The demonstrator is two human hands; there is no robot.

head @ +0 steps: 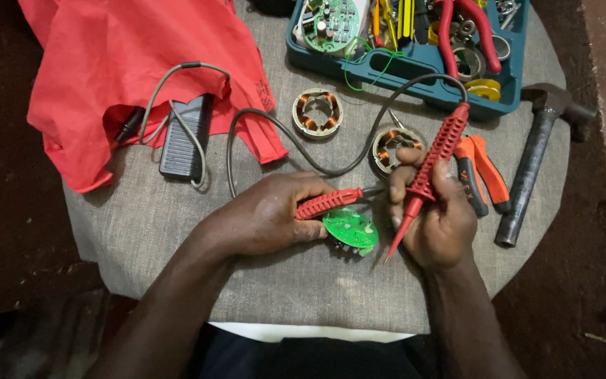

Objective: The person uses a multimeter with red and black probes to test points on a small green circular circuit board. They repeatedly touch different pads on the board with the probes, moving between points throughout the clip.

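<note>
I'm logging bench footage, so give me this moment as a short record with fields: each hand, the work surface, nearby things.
left hand: left hand grips a red probe, tip toward the round green circuit board
right hand: right hand holds a second red probe, tip pointing down beside the board
surface: round table with grey cloth
nearby: two copper-wound stators, orange pliers, hammer, teal tool tray, red cloth, black adapter

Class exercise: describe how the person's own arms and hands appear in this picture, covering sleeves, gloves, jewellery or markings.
Both forearms are bare, with no sleeves in view. The left hand and right hand wear no gloves. No rings, watch, bracelets or markings show on either.
</note>
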